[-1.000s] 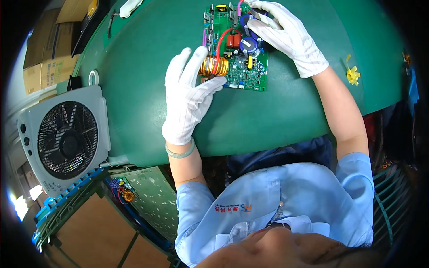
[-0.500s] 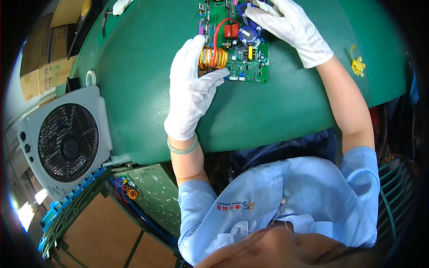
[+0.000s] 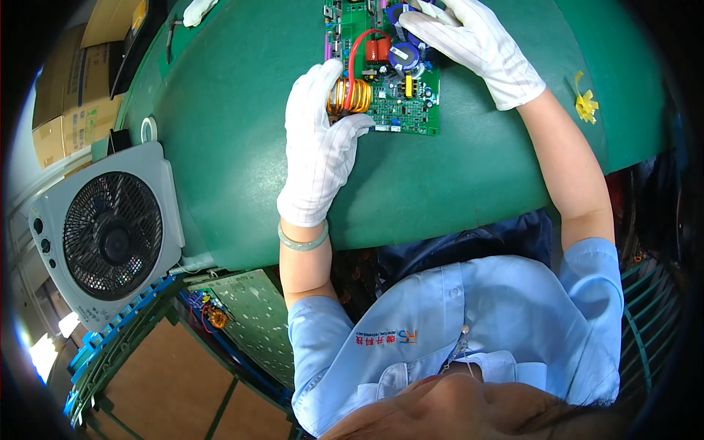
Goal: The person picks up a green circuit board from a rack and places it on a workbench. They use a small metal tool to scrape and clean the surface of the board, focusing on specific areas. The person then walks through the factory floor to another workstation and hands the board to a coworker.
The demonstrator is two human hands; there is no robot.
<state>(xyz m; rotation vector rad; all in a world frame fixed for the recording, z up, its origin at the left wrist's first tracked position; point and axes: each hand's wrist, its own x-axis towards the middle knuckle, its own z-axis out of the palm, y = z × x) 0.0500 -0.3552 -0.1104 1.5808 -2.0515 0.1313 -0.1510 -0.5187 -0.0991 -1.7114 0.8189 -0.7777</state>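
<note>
A green circuit board lies on the table at the top middle of the head view. It carries a copper-wound coil, a looping red wire, red block parts and blue round capacitors. My left hand, in a white striped glove, is curled round the coil at the board's left near corner, thumb along the near edge. The likewise gloved right hand grips the board's right side, its fingers over the far capacitors. Part of the board passes out of the picture's top edge.
A green mat covers the table. A grey box fan stands at the left, with cardboard boxes behind. Yellow ribbon-like scraps lie on the right. A rack at lower left holds another board with a coil.
The board has shifted very slightly left and away from me. My left hand has moved a little to the right, closer about the coil; the right hand has barely moved.
</note>
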